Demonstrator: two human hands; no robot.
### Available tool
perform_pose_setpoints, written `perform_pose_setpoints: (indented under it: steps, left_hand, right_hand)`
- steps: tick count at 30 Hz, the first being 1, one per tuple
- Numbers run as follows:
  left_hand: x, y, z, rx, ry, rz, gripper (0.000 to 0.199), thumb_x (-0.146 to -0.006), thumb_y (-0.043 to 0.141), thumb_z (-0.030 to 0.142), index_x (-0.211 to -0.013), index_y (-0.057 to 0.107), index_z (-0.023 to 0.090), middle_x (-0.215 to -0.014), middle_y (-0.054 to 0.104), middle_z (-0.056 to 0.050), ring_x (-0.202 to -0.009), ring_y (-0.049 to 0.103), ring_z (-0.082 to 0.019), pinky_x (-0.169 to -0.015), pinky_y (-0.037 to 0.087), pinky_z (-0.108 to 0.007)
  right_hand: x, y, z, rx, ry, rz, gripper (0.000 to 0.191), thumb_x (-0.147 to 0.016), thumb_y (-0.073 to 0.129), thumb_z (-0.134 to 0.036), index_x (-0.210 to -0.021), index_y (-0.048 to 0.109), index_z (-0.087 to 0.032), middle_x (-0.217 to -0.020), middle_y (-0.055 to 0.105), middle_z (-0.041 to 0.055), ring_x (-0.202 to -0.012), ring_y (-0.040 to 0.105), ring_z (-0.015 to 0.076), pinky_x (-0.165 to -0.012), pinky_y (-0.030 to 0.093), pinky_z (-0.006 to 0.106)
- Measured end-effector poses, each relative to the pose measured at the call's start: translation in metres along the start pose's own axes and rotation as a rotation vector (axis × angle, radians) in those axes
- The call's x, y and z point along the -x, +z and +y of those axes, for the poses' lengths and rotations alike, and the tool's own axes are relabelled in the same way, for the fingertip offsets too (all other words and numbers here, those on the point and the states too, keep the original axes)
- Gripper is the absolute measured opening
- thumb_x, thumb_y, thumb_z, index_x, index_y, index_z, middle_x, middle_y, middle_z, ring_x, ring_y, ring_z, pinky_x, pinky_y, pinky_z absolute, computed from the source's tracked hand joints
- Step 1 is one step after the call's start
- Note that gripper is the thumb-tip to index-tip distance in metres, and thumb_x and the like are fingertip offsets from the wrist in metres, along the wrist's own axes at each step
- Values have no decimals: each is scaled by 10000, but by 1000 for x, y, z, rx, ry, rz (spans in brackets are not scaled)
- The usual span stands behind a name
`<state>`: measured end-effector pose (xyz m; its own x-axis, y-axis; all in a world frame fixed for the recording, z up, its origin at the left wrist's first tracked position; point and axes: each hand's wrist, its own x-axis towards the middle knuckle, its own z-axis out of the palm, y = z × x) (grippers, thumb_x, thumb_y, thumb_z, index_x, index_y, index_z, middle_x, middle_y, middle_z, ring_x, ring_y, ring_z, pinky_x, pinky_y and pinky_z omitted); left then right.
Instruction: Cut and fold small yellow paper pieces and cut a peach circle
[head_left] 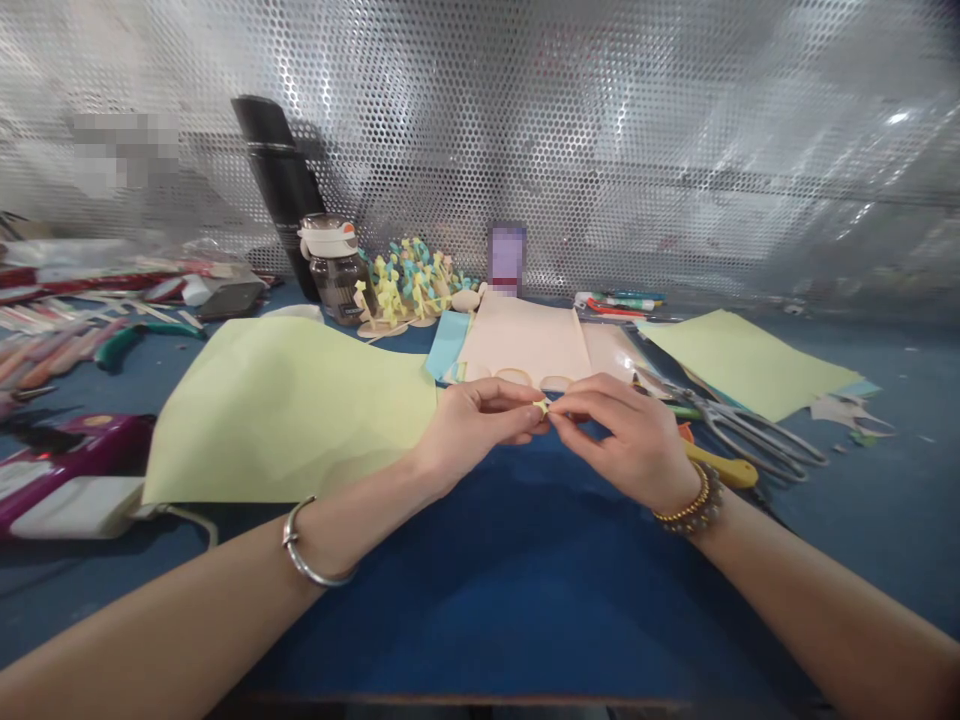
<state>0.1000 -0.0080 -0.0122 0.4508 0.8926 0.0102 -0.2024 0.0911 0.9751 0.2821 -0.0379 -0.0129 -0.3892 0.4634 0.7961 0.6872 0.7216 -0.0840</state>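
Pinching a small yellow paper piece (540, 408), left hand (466, 422) and right hand (631, 432) meet, scissors (706, 406) at three o'clock; squeezing too hard (it looks delicate) could crush it.

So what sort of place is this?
Probably a craft workspace: a large pale green sheet lies at the left, metal scissors at the right, and a cluster of small yellow and blue ornaments stands at the back.

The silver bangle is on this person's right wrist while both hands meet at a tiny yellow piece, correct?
Wrong side: the head view shows the silver bangle on the left wrist. Left hand and right hand do meet at the yellow piece.
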Motion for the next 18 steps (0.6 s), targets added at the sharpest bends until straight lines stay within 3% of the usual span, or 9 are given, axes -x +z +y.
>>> perform_pose_setpoints:
  steps: [8, 14, 18]
  left_hand:
    - [-2, -1, 0, 30, -32, -4, 124, -760, 708, 263, -826, 692, 160, -737, 725, -11, -734, 707, -135, -667, 543, -213]
    - [-3, -4, 0, 3, -33, -40, 178, -755, 715, 251, -921, 712, 186, -779, 731, -13, -750, 701, -123, -685, 540, -207]
    - [-3, -3, 0, -1, -13, -43, 135, -732, 736, 253, -842, 711, 180, -758, 714, 1, -746, 695, -119, -674, 533, -204]
  right_hand:
    - [0, 1, 1, -35, 43, -18, 76, -830, 597, -109, -842, 643, -168, -850, 642, 30, -756, 618, 111, -688, 507, 221]
    - [-1, 0, 1, -61, 62, -16, 67, -849, 593, -130, -861, 648, -166, -850, 639, 33, -749, 611, 112, -674, 509, 230]
    - [-1, -1, 1, -57, 86, 6, 63, -852, 595, -148, -846, 656, -166, -835, 646, 36, -691, 608, 111, -637, 513, 236]
